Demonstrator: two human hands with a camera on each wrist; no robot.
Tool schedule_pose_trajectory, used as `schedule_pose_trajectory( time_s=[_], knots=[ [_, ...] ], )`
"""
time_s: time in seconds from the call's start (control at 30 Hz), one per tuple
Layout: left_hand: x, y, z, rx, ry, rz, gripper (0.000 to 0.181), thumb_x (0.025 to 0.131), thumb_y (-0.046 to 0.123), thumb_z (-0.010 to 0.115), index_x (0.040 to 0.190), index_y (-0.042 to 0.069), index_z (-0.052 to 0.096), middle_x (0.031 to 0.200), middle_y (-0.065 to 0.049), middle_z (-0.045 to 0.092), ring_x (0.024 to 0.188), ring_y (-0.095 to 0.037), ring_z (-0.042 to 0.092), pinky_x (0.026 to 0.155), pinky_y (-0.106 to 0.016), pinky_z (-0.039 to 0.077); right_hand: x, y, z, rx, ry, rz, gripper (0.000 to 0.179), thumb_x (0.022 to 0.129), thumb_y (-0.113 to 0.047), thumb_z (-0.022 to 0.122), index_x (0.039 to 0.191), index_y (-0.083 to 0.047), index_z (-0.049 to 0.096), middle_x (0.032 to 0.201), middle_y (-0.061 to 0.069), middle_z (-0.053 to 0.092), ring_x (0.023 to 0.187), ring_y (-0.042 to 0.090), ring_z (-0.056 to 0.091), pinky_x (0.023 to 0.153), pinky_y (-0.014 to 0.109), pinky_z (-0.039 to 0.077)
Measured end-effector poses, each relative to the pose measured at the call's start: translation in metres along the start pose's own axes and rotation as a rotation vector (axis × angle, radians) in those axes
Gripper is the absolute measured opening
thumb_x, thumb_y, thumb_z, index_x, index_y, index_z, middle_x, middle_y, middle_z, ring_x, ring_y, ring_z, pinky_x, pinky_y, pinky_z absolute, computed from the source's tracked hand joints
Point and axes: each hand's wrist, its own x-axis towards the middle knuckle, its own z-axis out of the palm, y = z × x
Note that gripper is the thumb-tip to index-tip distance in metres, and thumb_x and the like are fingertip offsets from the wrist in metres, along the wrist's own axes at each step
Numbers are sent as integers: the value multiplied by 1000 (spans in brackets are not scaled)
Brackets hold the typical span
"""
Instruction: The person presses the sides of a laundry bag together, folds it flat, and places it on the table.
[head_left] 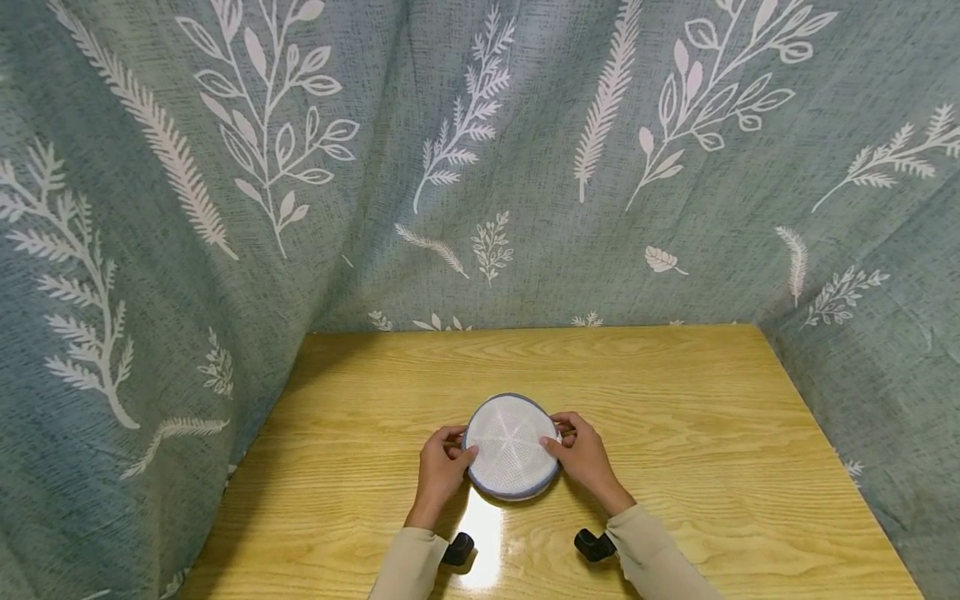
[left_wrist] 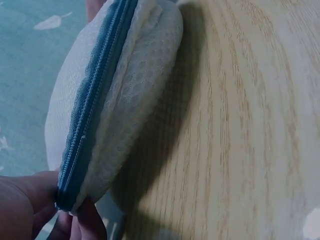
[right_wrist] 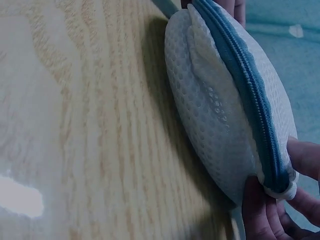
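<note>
From my end I see the left hand and right hand each pinching an opposite side of the round mesh pouch, thumbs on its white face, fingers round the rim. Both grips are narrow, just the rim's thickness. A blue zip circles the puffy, honeycomb-textured body. I have it above the wood-grain table, before a grey-green leaf-printed cloth.
</note>
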Motion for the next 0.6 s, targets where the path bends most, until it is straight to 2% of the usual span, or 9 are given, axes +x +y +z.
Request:
schedule_pose_trajectory(
  time_s=[0.2, 0.33, 0.43, 0.53, 0.6],
  knots=[
    [0, -3, 1, 22, 8, 17, 33, 86, -11, 79, 117, -13, 69, 98, -19, 67, 76, -14, 58, 62, -17, 49, -2, 1, 0, 2, -7, -1, 37, 94, -5, 79, 127, 6, 67, 106, 16, 67, 84, 16, 61, 71, 23, 51],
    [-3, -2, 4, 148, 31, 78, 33, 87, -8, 81, 118, -8, 71, 105, -17, 65, 86, -19, 59, 69, -22, 51, -4, 0, 1, -13, -9, -53, 37, 95, -4, 78, 129, 6, 65, 109, 16, 67, 85, 16, 59, 71, 24, 50],
    [-5, 1, 5, 291, 57, 195, 34, 85, -7, 83, 117, -4, 73, 112, -15, 63, 99, -26, 57, 81, -35, 55, -6, -1, 2, -55, -1, -122, 38, 95, -3, 77, 130, 6, 64, 113, 17, 66, 86, 16, 58, 72, 23, 49],
    [-7, 3, 6, 412, 61, 376, 37, 82, -12, 83, 116, -1, 74, 118, -15, 62, 110, -33, 57, 91, -46, 56, -8, -2, 4, -141, 16, -208, 40, 96, -3, 76, 133, 5, 63, 119, 18, 65, 87, 17, 58, 73, 26, 51],
    [-7, 4, 5, 490, 38, 515, 41, 80, -16, 82, 116, 0, 74, 121, -14, 64, 114, -34, 61, 93, -46, 59, -9, -2, 5, -213, 24, -246, 41, 97, -5, 76, 135, 4, 62, 122, 17, 64, 89, 18, 58, 76, 31, 53]
  ],
)
